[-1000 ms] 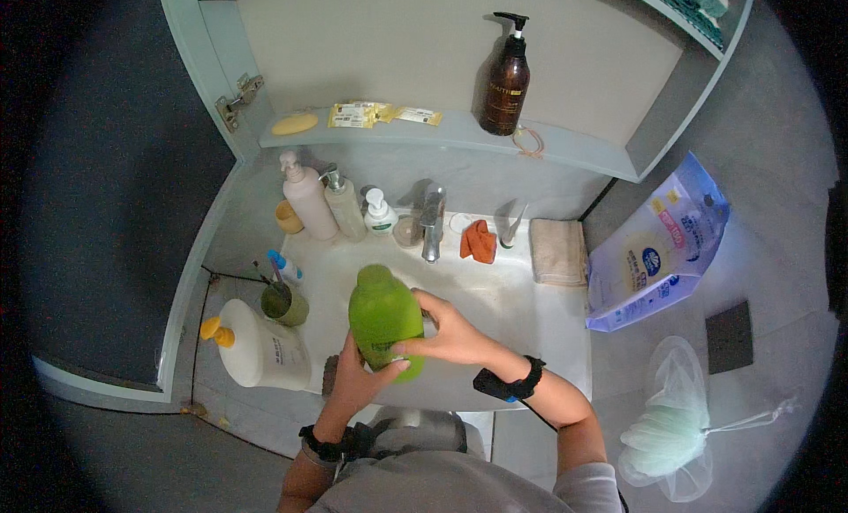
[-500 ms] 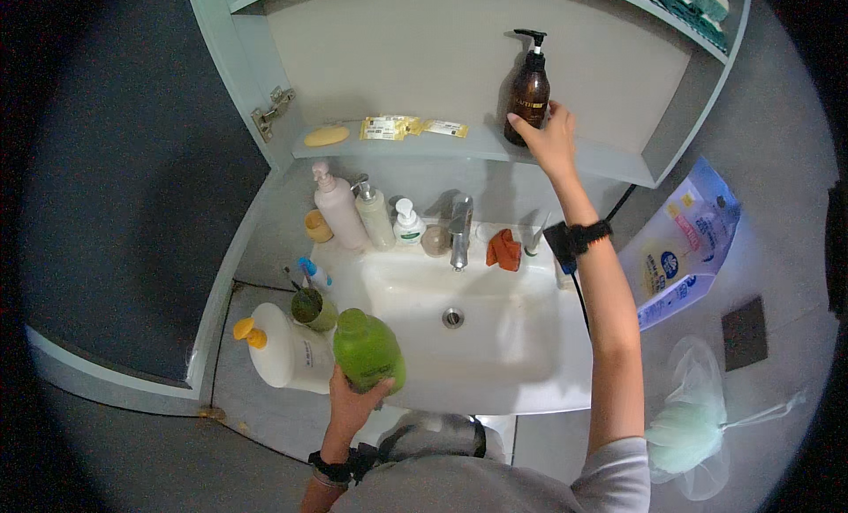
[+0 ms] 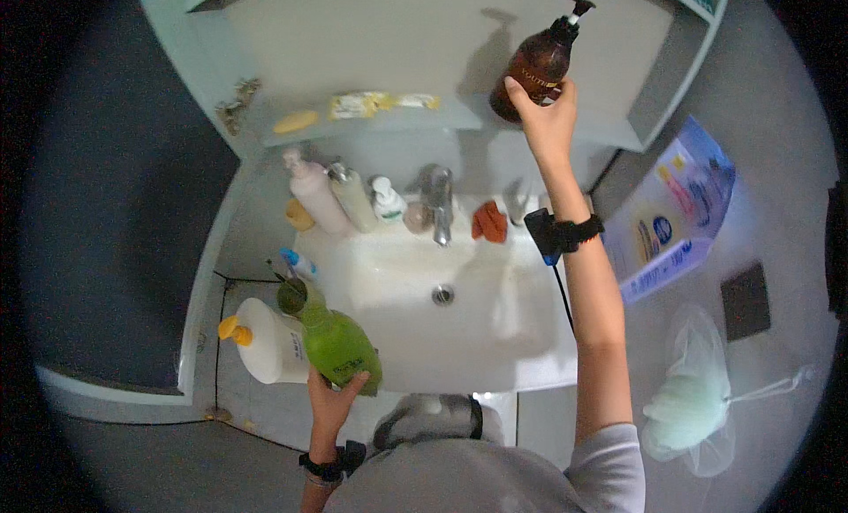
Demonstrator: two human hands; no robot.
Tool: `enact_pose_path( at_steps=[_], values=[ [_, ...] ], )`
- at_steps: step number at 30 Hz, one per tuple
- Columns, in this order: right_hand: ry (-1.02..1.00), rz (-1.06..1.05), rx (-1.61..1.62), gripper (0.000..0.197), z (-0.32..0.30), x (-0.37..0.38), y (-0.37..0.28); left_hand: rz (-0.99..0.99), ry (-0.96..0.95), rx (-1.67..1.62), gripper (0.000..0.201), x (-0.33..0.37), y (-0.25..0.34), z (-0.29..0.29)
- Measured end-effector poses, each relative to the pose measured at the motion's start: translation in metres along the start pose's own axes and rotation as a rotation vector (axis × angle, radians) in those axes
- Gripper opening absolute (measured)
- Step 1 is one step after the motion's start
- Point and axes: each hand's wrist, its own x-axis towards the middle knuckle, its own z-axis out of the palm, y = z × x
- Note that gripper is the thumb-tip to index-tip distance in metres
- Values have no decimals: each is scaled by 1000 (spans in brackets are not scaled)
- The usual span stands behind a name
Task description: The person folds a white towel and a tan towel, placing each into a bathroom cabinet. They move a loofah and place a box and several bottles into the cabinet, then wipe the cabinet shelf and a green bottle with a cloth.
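Observation:
A brown pump bottle (image 3: 536, 58) with a black pump head tilts to the right above the cabinet shelf (image 3: 442, 117). Around its lower part my right hand (image 3: 549, 129) is closed. At the front left of the sink (image 3: 459, 358), my left hand (image 3: 331, 402) grips the lower end of a green bottle (image 3: 340, 341), which leans left. Close to that bottle's top is a dark green cup (image 3: 294, 294) with brushes in it. A white bottle with a yellow pump (image 3: 265, 341) lies or leans beside it; which one I cannot tell.
Yellow soap (image 3: 295, 121) and small yellow-white packets (image 3: 362, 105) lie on the shelf. Behind the basin are a pink pump bottle (image 3: 316, 195), a small white bottle (image 3: 387, 202), the faucet (image 3: 439, 204) and an orange cloth (image 3: 488, 223). A purple package (image 3: 676, 217) and a bath puff (image 3: 689, 411) hang at right.
My right hand has lifted the brown bottle from the shelf and tilted it. My left hand and the green bottle have shifted slightly left, and the bottle leans more. The view has shifted.

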Motion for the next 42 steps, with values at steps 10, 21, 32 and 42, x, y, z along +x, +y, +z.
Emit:
enact_pose_path(
  at_steps=[10, 21, 32, 42],
  values=[
    [-99, 452, -309, 53, -154, -254, 63, -82, -247, 1, 47, 8, 17, 55],
    [176, 598, -499, 55, -273, -317, 104, 140, -851, 324, 49, 43, -3, 167],
    [157, 625, -445, 63, -278, -325, 118, 256, -865, -30, 54, 72, -52, 380],
    [138, 615, -482, 70, -282, -333, 124, 364, -820, -107, 57, 62, -78, 460]
  ],
)
